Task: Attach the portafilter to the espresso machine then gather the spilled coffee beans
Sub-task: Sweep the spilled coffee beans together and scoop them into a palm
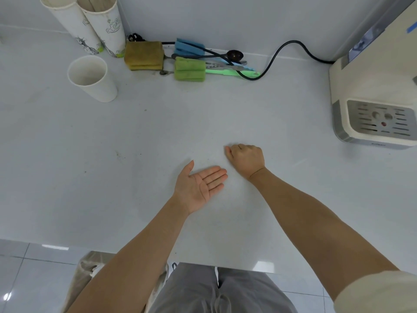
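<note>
My left hand (pixel 198 186) lies palm up on the white counter (pixel 158 136), fingers flat and together, with nothing on the palm. Just to its right, my right hand (pixel 246 160) rests knuckles up with its fingers curled under; what is inside the fist is hidden. The cream espresso machine (pixel 370 91) stands at the right edge, its grey drip tray (pixel 381 120) facing me. No portafilter shows in the frame. I see no whole coffee beans on the counter, only a few dark specks (pixel 119 154) left of centre.
A white paper cup (pixel 90 77) stands at the back left, with two taller cups (pixel 90 23) against the wall. Brown sponges (pixel 144 55), green and blue sponge brushes (pixel 189 68), a dark spoon (pixel 234 55) and a black power cord (pixel 282 50) lie along the back wall.
</note>
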Motion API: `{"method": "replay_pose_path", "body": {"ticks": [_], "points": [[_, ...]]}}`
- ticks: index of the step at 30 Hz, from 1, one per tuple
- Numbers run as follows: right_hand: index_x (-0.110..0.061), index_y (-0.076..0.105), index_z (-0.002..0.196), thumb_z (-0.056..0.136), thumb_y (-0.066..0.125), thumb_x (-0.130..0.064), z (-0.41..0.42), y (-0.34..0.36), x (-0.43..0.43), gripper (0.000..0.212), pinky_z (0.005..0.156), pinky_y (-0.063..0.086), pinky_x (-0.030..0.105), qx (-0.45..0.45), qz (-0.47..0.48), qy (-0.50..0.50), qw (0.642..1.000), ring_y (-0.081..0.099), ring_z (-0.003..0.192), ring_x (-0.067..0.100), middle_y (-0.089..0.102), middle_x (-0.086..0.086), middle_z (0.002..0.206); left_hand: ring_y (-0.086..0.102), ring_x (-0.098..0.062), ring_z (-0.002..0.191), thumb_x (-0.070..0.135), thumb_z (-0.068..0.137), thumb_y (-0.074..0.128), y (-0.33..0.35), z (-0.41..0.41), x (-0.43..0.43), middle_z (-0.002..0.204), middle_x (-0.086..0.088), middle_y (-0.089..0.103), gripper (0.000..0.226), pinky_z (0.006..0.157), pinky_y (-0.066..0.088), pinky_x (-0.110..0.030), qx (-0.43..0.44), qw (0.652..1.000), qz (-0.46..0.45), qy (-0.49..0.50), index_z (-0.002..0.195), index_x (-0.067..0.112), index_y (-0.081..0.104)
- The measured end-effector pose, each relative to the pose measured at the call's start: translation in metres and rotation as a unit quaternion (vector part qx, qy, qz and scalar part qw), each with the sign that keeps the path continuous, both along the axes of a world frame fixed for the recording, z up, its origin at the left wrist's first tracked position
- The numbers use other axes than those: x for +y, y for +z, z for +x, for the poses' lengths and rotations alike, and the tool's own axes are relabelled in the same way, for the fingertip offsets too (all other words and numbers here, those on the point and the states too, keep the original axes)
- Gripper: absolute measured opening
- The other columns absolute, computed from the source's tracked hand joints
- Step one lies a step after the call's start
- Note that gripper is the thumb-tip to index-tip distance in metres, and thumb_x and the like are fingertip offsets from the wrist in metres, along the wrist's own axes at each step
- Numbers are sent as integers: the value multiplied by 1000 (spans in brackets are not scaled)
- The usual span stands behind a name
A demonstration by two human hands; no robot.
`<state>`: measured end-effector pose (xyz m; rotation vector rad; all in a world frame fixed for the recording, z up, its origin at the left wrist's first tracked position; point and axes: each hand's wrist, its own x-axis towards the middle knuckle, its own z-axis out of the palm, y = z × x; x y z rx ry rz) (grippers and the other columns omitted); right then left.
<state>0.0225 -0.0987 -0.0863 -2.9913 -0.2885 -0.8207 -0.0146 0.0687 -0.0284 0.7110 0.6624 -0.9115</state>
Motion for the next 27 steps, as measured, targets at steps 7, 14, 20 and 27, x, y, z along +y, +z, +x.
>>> {"method": "replay_pose_path", "body": {"ticks": [7, 14, 20, 27], "points": [[-15, 31, 31, 75, 49, -19, 4, 17, -4, 47, 32, 21, 10, 2, 59, -26, 998, 25, 19, 18, 37, 1, 23, 32, -32, 137, 49, 95, 17, 0, 2, -4, 147, -23, 35, 71, 102, 32, -39, -3, 1000, -9, -22, 137, -6, 34], [-17, 22, 47, 79, 47, -21, -18, 54, 25, 41, 39, 15, 12, -14, 171, 68, 983, 13, 34, 13, 23, 0, 30, 50, -30, 124, 47, 96, 23, 14, 0, -22, 117, -21, 62, 67, 100, 38, -37, -5, 999, -42, -21, 127, -7, 46], [-7, 46, 36, 78, 48, -21, -43, 56, 40, 44, 36, 18, 11, -2, 180, 95, 979, 35, 21, 17, 41, 2, 27, 71, -20, 82, 33, 98, 20, 21, -9, -39, 83, -10, 74, 58, 64, 60, -25, -19, 997, -69, -26, 85, 5, 68], [-5, 49, 42, 101, 25, -27, -54, 48, 42, 67, 31, 30, 14, 6, 184, 73, 980, 44, 28, 18, 48, 4, 36, 41, -31, 128, 24, 100, 17, 27, -19, -47, 120, -18, 56, 46, 96, 35, -36, 12, 995, -101, -4, 123, -2, 47]]}}
